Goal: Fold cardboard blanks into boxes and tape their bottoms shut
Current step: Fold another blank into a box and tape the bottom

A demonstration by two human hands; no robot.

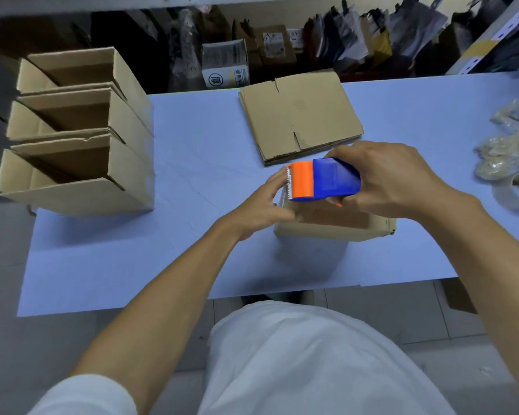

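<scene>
**Tape dispenser held over a box**

Gripping the blue and orange tape dispenser (324, 181), the right hand (393, 181) holds it over the box (336, 224) on the blue desk (192, 163). The left hand (267, 202) touches the dispenser's toothed end with fairly straight fingers. Flat blanks (300, 118) lie behind; three open boxes (75, 133) stand at the left.

Glossy plastic tape dispenser (324, 181); matt brown cardboard box (336, 226).

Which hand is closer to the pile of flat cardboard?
The right hand. It holds the tape dispenser just in front of the flat cardboard pile, near its front edge. The left hand is lower and further left, at the dispenser's orange end.
</scene>
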